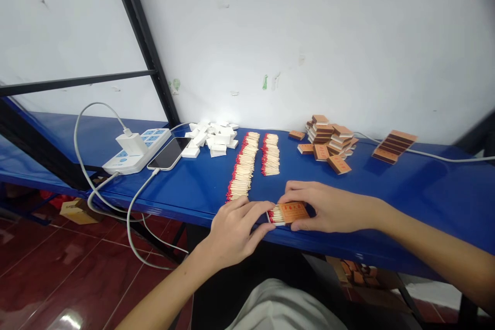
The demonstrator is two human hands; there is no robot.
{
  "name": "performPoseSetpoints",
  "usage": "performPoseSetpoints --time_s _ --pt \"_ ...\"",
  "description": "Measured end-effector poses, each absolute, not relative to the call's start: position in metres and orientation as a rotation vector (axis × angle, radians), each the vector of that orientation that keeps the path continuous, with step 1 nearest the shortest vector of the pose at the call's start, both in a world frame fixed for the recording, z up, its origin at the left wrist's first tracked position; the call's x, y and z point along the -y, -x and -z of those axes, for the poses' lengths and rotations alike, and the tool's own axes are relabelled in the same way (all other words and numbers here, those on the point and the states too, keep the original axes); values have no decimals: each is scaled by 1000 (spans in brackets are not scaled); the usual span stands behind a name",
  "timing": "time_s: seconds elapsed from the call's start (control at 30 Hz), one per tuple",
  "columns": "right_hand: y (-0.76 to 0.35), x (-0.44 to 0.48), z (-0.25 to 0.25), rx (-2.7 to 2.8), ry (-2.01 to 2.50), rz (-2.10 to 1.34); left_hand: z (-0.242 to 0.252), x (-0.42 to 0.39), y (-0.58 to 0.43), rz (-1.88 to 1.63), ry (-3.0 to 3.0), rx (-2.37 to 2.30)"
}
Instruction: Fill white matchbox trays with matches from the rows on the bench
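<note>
Near the table's front edge, my right hand (317,207) grips the orange sleeve of a matchbox (294,212). My left hand (243,229) pinches the other end, where a white tray (281,225) of red-tipped matches sticks partly out of the sleeve. Just beyond my left hand lies a long row of loose matches (243,167), heads to the left. A shorter row of matches (270,154) lies beside it on the right.
White empty trays (212,136) are heaped at the back. Stacked matchboxes (328,139) and more sleeves (394,145) stand at the back right. A phone (170,153), power strip (150,139) and white cables occupy the left. A cardboard box (371,281) sits below the table.
</note>
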State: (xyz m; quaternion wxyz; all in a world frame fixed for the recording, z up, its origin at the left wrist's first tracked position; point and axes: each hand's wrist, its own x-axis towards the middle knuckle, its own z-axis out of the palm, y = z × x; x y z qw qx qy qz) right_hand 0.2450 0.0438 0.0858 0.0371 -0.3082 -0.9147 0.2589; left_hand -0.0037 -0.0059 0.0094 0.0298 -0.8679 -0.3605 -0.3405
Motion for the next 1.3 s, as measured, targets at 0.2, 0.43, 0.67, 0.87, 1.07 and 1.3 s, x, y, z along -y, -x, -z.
performPoseSetpoints --time_s 0.2,0.43,0.67,0.87,1.07,1.3 --pt "-238 -41 -81 2785 834 -829 -11 4 4 1075 2690 1127" --pt "-237 -40 -83 2771 761 -910 -6 1 5 1294 2613 874" --pt "-240 -39 -82 2735 772 -939 -1 -2 7 1377 2504 666" --pt "-238 -37 -84 2742 795 -905 2 -3 8 1355 2547 622" --pt "-232 -36 -83 2772 766 -838 3 -2 9 1348 2576 637" --pt "-232 -32 -85 2725 770 -872 1 -1 8 1538 2543 674"
